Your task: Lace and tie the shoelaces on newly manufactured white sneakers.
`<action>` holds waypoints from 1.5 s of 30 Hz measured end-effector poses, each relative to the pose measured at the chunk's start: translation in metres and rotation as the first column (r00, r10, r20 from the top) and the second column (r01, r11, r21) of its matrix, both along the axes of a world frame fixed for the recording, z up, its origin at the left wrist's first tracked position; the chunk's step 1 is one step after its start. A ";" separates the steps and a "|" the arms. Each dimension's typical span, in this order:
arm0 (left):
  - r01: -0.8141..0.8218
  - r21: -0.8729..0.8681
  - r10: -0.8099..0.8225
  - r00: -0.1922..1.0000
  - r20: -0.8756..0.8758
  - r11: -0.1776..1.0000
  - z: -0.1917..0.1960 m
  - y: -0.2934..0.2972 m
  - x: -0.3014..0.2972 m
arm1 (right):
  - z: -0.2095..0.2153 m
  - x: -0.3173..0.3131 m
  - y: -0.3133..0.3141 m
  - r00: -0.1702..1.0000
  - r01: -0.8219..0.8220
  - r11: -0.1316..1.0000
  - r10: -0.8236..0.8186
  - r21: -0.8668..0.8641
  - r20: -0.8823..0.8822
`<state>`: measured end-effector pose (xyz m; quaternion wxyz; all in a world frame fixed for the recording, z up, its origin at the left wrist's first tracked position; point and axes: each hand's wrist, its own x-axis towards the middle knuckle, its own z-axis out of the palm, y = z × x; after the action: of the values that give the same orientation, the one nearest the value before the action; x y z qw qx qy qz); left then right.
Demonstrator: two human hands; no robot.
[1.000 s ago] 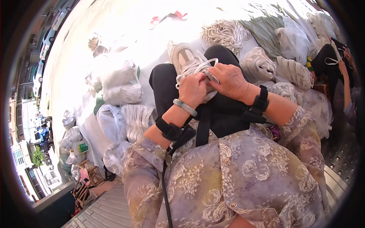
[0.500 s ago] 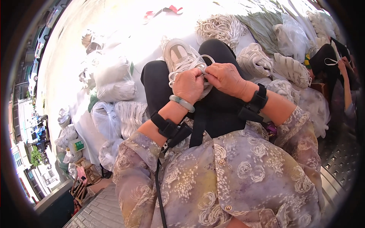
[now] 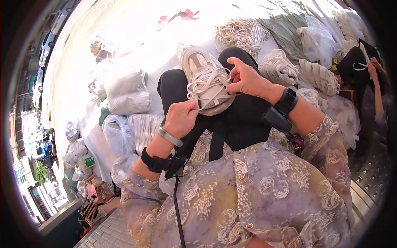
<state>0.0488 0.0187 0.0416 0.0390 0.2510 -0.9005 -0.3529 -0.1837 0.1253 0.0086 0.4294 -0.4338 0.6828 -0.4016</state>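
A pale sneaker (image 3: 209, 89) with white and grey uppers rests on my lap, toe pointing away, loosely crossed by white shoelaces (image 3: 206, 80). At its lower left, my left hand (image 3: 180, 118) is closed in a pinch on a lace end, drawn out from the shoe. My right hand (image 3: 249, 82) is at the shoe's right side, index finger and thumb apart, the thumb tip close to the laces. Nothing clearly shows between its fingers.
Bundles of white laces (image 3: 242, 35) lie beyond my right knee, with more lace coils (image 3: 278, 68) nearer. Plastic bags (image 3: 126, 91) and another lace bundle (image 3: 144, 130) are at the left. A person's hand (image 3: 374, 66) handles a lace on a dark item at the far right.
My hands were together over the laces and have moved apart. The left went down and left with a lace; the right shifted slightly right and its fingers spread. More of the shoe shows.
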 end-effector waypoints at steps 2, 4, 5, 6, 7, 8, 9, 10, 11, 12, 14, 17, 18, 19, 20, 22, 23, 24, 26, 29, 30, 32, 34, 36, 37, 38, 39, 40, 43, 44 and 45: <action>-0.208 0.348 0.136 0.966 0.220 0.914 -0.004 -0.002 0.016 | 0.001 0.006 -0.002 0.998 0.011 1.000 -0.012 0.022 0.057; -0.253 0.432 0.152 0.955 0.255 0.866 -0.007 -0.001 0.024 | -0.003 0.008 -0.001 0.997 0.013 0.995 -0.006 -0.097 0.074; -0.315 0.511 0.169 0.935 0.311 0.800 -0.007 -0.001 0.029 | -0.005 0.008 0.000 0.997 0.013 0.996 -0.006 -0.089 0.073; -0.379 0.581 0.182 0.911 0.370 0.720 -0.005 0.000 0.034 | -0.004 0.009 0.000 0.997 0.009 0.996 -0.003 -0.084 0.076; -0.383 0.590 0.182 0.910 0.372 0.711 -0.004 -0.001 0.036 | -0.003 0.010 0.001 0.997 0.005 0.997 0.001 -0.077 0.080; -0.380 0.602 0.176 0.912 0.371 0.702 -0.002 -0.001 0.038 | -0.002 0.010 0.000 0.997 0.000 0.998 0.005 -0.063 0.080; -0.382 0.612 0.173 0.912 0.373 0.692 0.001 -0.003 0.040 | 0.000 0.009 -0.001 0.996 -0.013 0.998 0.018 -0.062 0.086; -0.392 0.624 0.173 0.908 0.383 0.676 0.004 -0.003 0.043 | 0.000 0.010 0.000 0.995 -0.025 0.998 0.030 -0.053 0.095; -0.371 0.653 0.176 0.922 0.345 0.661 0.007 -0.004 0.045 | -0.005 0.007 -0.001 0.994 0.005 0.994 0.007 -0.109 0.112; -0.350 0.678 0.184 0.934 0.306 0.647 0.005 -0.007 0.048 | -0.008 0.005 -0.003 0.996 -0.014 0.989 0.026 -0.145 0.084; -0.326 0.710 0.183 0.944 0.273 0.625 -0.003 -0.007 0.056 | -0.011 -0.001 0.003 0.979 0.023 0.996 -0.006 -0.082 0.202; -0.399 0.723 0.411 0.895 0.173 0.565 -0.007 -0.015 0.068 | -0.010 -0.001 0.005 0.990 -0.037 0.998 0.043 -0.046 0.132; -0.409 0.724 0.418 0.890 0.182 0.555 -0.011 -0.020 0.077 | -0.009 0.000 0.006 0.995 -0.077 0.996 0.080 -0.047 0.057; -0.465 0.712 0.531 0.833 0.152 0.526 -0.016 -0.027 0.090 | -0.011 0.001 0.004 0.993 -0.121 0.991 0.121 -0.050 0.002; -0.520 0.699 0.638 0.761 0.119 0.490 -0.022 -0.034 0.104 | -0.011 0.001 0.005 0.990 -0.139 0.989 0.140 -0.051 0.014; -0.584 0.691 0.729 0.674 0.120 0.426 -0.041 -0.044 0.135 | -0.006 0.007 0.004 0.983 -0.160 0.987 0.159 -0.008 -0.090; -0.627 0.698 0.784 0.602 0.150 0.348 -0.048 -0.048 0.149 | 0.000 0.009 0.003 0.981 -0.165 0.986 0.162 -0.012 -0.110; -0.658 0.704 0.831 0.527 0.178 0.267 -0.056 -0.050 0.163 | 0.004 0.010 0.006 0.978 -0.167 0.986 0.163 -0.017 -0.133; -0.669 0.714 0.869 0.461 0.181 0.206 -0.070 -0.048 0.185 | -0.003 0.000 0.013 0.979 -0.179 0.983 0.176 -0.030 -0.102; -0.693 0.719 0.896 0.352 0.272 0.054 -0.088 -0.034 0.212 | -0.001 0.009 0.010 0.978 -0.186 0.982 0.185 -0.008 -0.096; -0.681 0.730 0.900 0.350 0.261 0.053 -0.093 -0.027 0.218 | 0.004 0.010 0.010 0.975 -0.190 0.982 0.190 0.010 -0.112; -0.681 0.732 0.894 0.319 0.314 -0.014 -0.101 -0.018 0.226 | 0.014 0.017 0.005 0.934 -0.227 0.972 0.233 0.054 -0.270; -0.653 0.756 0.891 0.322 0.320 -0.035 -0.111 -0.011 0.220 | 0.012 0.015 0.004 0.863 -0.274 0.959 0.277 0.068 -0.422; -0.625 0.778 0.886 0.322 0.333 -0.065 -0.119 -0.009 0.214 | 0.013 0.013 -0.002 0.839 -0.250 0.968 0.230 0.027 -0.493; -0.602 0.797 0.884 0.347 0.314 -0.047 -0.121 -0.009 0.212 | 0.013 0.012 -0.005 0.822 -0.228 0.974 0.181 -0.020 -0.541; -0.577 0.816 0.881 0.370 0.294 -0.030 -0.124 -0.009 0.210 | 0.012 0.011 -0.009 0.809 -0.235 0.972 0.190 -0.010 -0.556; -0.565 0.824 0.885 0.368 0.286 -0.032 -0.126 -0.011 0.206 | 0.011 0.007 -0.012 0.890 -0.128 0.992 0.116 0.003 -0.441; -0.546 0.837 0.885 0.371 0.283 -0.039 -0.126 -0.011 0.204 | 0.009 0.005 -0.014 0.947 -0.020 0.999 0.028 0.029 -0.320; -0.585 0.810 0.895 0.348 0.280 -0.026 -0.127 -0.010 0.205 | 0.012 0.010 -0.018 0.972 0.056 0.990 -0.025 0.126 -0.236; -0.575 0.818 0.895 0.349 0.277 -0.029 -0.127 -0.008 0.203 | 0.014 0.010 -0.019 0.978 0.054 0.984 -0.019 0.168 -0.207; -0.572 0.820 0.899 0.351 0.261 -0.015 -0.124 -0.008 0.202 | 0.012 0.010 -0.019 0.977 0.049 0.983 -0.011 0.174 -0.214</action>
<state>0.2511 0.0109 -0.0829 0.2604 0.6139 -0.3057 -0.6796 -0.1734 0.1066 0.0203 0.3850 -0.4236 0.7644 -0.2966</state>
